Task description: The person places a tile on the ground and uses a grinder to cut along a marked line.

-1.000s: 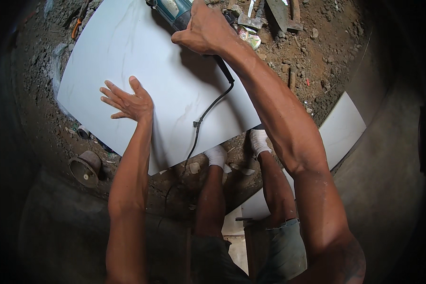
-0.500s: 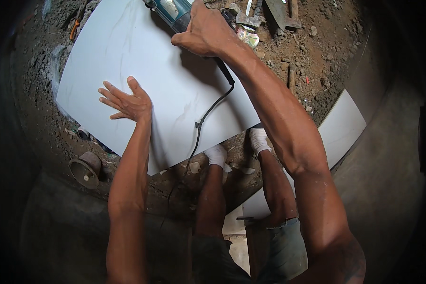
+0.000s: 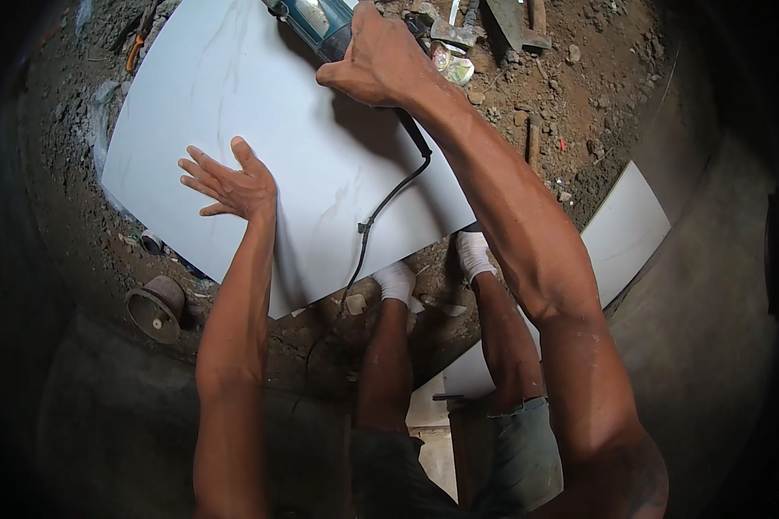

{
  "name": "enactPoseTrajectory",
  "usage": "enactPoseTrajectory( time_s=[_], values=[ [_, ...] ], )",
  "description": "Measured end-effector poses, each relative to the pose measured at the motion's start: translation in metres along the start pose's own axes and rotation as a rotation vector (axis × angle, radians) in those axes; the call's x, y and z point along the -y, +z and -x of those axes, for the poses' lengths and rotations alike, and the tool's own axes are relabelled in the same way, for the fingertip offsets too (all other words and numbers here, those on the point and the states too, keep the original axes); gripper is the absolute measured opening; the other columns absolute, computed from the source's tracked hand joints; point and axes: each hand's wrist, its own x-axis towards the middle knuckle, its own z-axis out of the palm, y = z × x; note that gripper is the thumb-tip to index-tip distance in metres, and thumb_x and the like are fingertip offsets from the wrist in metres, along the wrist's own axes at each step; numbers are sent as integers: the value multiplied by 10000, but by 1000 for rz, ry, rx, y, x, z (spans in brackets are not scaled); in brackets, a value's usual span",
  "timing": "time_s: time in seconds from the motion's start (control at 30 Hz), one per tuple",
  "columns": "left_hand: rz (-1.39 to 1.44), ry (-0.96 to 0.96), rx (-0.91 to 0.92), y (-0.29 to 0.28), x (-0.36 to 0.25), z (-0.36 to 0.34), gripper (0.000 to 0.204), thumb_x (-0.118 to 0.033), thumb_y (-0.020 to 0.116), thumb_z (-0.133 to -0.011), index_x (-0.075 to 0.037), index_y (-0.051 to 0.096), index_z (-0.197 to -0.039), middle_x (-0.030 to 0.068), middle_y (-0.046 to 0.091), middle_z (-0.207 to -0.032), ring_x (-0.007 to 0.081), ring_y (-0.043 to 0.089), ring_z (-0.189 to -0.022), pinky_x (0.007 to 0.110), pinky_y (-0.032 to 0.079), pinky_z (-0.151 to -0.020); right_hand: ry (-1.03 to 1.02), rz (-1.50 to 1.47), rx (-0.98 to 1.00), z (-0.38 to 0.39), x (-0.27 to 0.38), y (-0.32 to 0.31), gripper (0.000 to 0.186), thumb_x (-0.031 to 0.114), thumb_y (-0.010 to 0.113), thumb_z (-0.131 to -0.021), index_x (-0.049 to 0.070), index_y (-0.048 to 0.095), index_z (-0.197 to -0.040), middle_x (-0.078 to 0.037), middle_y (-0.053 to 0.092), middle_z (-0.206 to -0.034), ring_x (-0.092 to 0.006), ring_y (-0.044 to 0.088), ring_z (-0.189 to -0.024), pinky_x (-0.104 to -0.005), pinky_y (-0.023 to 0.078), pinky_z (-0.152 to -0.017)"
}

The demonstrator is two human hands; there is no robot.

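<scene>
A large white tile [image 3: 182, 130] with faint grey veining lies in front of me. My left hand [image 3: 232, 183] rests on it near the left side, fingers spread and nothing in them. At the far edge of the view, my right hand [image 3: 374, 60] is wrapped round a teal and black angle grinder [image 3: 318, 24]. The grinder's front end is cut off by the top of the picture, so its disc does not show. From its rear a black power cord [image 3: 379, 208] runs back across the tile toward my feet.
Rough soil and rubble surround the tile. A hammer [image 3: 535, 143] and a trowel [image 3: 504, 22] lie at the upper right, orange-handled pliers [image 3: 135, 54] at the upper left. A metal pot-like container [image 3: 157, 308] lies at left. Another white tile piece [image 3: 627, 225] is at right.
Almost nothing differs. My right hand and the grinder have shifted very slightly to the right and nearer; my left hand stays spread on the tile.
</scene>
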Motion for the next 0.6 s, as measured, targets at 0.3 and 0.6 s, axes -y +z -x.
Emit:
enactPoseTrajectory(
  time_s=[0.3,0.6],
  values=[
    [20,-11,19,-1,-3,1,874,-661,413,-962,-104,164,-1589,199,70,-1655,414,-35,-1530,806,11,-1077,65,-2,48,1,1,-2,575,220,667,-728,-142,525,-1151,-344,666,-971,-434,687,-937,-478,566,-821],
    [2,-6,4,-1,1,-3,870,-664,412,-961,-115,169,-1589,200,77,-1655,405,-36,-1533,804,8,-1079,33,-35,76,7,4,-9,571,222,664,-731,-133,527,-1156,-323,668,-962,-443,681,-917,-477,565,-812]
  ],
)
